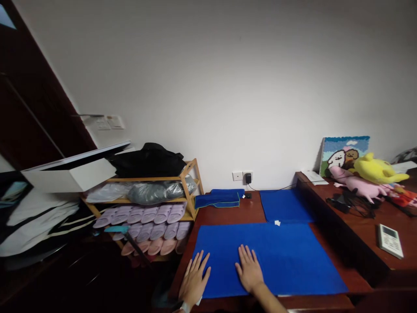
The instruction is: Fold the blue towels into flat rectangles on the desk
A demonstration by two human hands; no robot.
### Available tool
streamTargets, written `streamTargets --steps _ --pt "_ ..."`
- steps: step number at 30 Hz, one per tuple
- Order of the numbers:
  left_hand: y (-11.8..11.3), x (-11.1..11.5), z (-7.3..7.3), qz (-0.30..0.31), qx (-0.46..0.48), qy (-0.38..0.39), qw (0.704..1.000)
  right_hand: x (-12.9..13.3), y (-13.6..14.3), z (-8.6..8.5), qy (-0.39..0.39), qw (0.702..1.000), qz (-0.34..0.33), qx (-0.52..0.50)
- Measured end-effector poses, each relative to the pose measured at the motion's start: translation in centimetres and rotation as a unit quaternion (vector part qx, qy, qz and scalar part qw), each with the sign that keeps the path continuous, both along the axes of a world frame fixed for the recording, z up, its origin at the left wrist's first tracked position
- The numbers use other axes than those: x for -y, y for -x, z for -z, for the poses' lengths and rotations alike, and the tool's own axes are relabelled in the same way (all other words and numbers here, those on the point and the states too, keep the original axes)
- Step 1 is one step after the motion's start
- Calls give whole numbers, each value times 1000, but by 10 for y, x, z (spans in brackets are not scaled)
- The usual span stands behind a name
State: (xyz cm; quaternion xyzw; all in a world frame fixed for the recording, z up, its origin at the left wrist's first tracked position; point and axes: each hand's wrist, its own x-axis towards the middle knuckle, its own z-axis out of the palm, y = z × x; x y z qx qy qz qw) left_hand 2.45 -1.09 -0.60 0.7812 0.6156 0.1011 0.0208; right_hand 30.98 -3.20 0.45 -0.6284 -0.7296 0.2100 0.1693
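Observation:
A large blue cloth (286, 261) lies spread flat on the reddish-brown table (250, 214). My left hand (194, 278) rests palm down at the cloth's left edge, fingers spread, with a small white tag beside the wrist. Near the middle of the cloth, my right hand (249, 268) also lies flat with its fingers apart. Neither hand grips anything. Behind the large cloth, a smaller blue cloth (285, 206) lies flat with a white tag at its front edge. Folded blue cloths (218, 199) with a green edge are at the back left of the table.
A wooden rack (192, 191) holding slippers (150, 214) and a black bag (150, 161) stands left of the table. On the right surface are plush toys (361, 184), cables, and a white calculator-like device (390, 240). A plug (248, 178) sits in the wall socket.

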Motion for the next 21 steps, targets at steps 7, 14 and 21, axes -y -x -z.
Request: streamTargets --steps 7,14,21 --pt "-1 -2 1 -2 6 -5 1000 51 -231 54 -13 970 212 115" --pt "1 -5 3 -5 -8 -5 1000 77 -359 88 -21 942 307 130" --pt "2 -9 5 -6 -21 -3 1000 19 -364 46 -12 947 301 109"
